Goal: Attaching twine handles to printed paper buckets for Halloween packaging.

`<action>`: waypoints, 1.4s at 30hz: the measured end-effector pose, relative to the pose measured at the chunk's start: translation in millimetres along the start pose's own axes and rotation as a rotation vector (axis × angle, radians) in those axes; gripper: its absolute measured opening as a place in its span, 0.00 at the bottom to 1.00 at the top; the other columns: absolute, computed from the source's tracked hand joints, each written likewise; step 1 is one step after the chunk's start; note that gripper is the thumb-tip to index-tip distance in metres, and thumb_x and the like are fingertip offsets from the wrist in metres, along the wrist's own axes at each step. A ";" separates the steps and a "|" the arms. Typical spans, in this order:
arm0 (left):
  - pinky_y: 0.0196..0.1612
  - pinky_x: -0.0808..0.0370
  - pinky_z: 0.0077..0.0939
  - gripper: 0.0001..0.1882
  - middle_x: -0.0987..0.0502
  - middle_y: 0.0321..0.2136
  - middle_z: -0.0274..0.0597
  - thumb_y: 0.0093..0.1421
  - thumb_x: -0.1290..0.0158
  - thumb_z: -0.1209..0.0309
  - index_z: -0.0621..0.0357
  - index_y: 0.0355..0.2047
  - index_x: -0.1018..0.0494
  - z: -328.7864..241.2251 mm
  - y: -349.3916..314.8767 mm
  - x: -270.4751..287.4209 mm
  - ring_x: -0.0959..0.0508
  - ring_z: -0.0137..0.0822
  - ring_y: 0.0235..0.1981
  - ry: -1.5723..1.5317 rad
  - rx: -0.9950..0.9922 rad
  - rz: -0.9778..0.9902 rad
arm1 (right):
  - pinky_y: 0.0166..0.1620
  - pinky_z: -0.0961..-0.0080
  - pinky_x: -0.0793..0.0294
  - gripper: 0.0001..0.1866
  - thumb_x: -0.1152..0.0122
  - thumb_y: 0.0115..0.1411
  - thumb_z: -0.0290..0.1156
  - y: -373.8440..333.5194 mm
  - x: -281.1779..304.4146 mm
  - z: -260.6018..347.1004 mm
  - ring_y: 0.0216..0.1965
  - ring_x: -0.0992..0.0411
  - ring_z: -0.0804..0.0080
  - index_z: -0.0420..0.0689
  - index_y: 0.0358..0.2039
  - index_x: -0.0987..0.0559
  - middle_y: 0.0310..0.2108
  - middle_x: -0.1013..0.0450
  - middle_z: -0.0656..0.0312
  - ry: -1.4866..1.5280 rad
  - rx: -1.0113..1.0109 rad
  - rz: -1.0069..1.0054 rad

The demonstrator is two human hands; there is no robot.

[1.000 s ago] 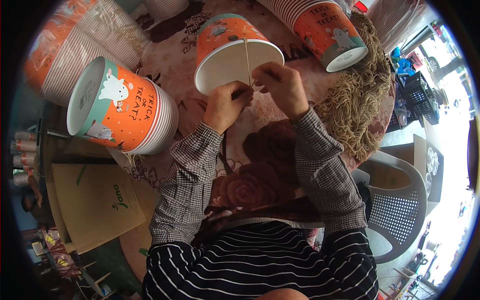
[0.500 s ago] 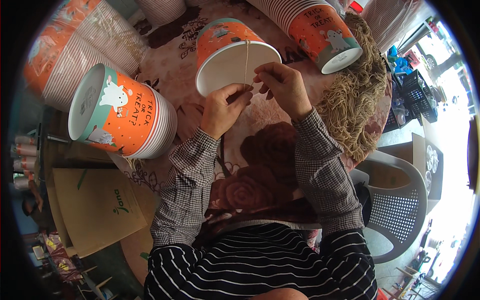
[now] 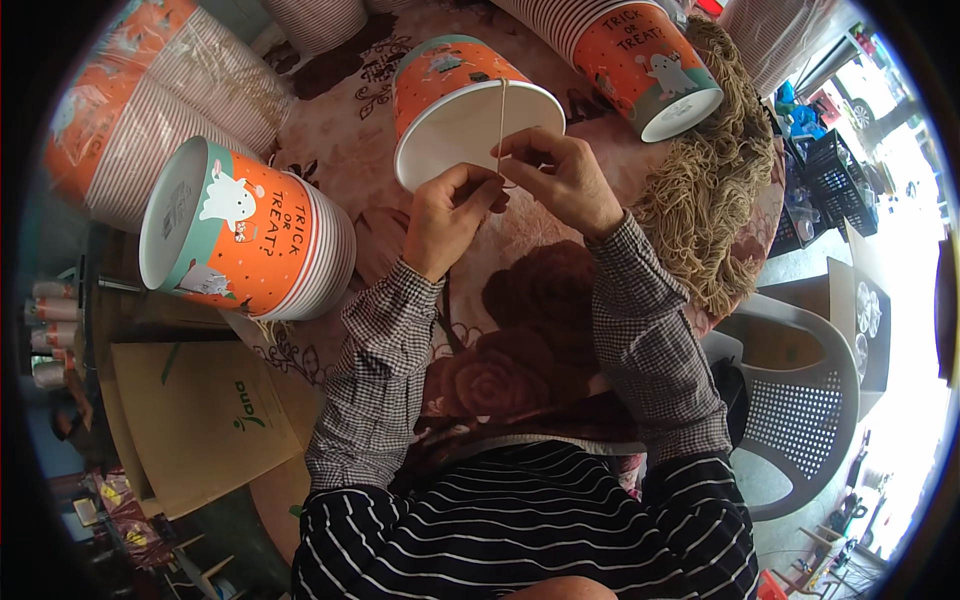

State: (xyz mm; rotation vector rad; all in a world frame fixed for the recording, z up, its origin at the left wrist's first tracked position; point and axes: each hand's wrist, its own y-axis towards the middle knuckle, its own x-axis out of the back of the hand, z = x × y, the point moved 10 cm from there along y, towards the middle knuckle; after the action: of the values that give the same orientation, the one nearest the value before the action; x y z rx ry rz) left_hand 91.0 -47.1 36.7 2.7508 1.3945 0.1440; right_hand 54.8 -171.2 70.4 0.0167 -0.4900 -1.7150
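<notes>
An orange and green paper bucket lies tipped in front of me, its white open mouth facing my hands. A tan string hangs from the upper rim and crosses the mouth. My left hand pinches the string's lower end between thumb and forefinger. Just above it, my right hand has thumb and fingers closed on the same string. Both hands are close together at the bucket's lower right rim. The exact grip of the fingertips is partly hidden.
At left lies a nested stack of printed buckets; another stack is at the far right. A tangled heap of tan strings lies beside it. Plastic-wrapped stacks stand far left. A cardboard box and grey chair flank the table.
My right hand has shifted slightly inward and down, its fingers now on the string near the left fingertips. The bucket appears slightly further right.
</notes>
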 end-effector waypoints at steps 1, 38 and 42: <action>0.34 0.24 0.17 0.07 0.21 0.27 0.40 0.62 0.49 0.76 0.69 0.36 0.26 2.0 0.1 -0.7 0.21 0.25 0.28 0.003 0.006 -0.001 | 0.37 0.82 0.27 0.08 0.40 0.58 0.26 0.2 -4.5 1.3 0.32 0.27 0.81 0.37 0.37 0.22 0.31 0.25 0.64 -0.022 0.027 0.040; 0.51 0.33 0.37 0.06 0.25 0.37 0.38 0.51 0.43 0.78 0.58 0.31 0.25 -103.6 -46.3 27.5 0.27 0.43 0.48 0.653 -0.816 -0.439 | 0.31 0.83 0.27 0.13 0.41 0.54 0.16 -26.6 10.3 96.3 0.32 0.24 0.77 0.40 0.41 0.22 0.43 0.24 0.58 -0.265 0.435 -0.337; 0.51 0.32 0.38 0.06 0.26 0.39 0.40 0.51 0.42 0.78 0.58 0.31 0.24 -106.9 -42.9 22.7 0.30 0.46 0.51 0.633 -0.773 -0.404 | 0.33 0.80 0.24 0.14 0.43 0.55 0.16 -24.2 -2.4 87.2 0.33 0.23 0.72 0.41 0.42 0.22 0.41 0.23 0.58 -0.146 0.392 -0.253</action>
State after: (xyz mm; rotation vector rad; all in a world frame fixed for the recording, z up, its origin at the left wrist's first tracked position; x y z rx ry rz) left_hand 58.5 -2.8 140.4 1.8040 1.5177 1.2957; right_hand 8.2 -139.0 141.1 0.2462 -0.9608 -1.8480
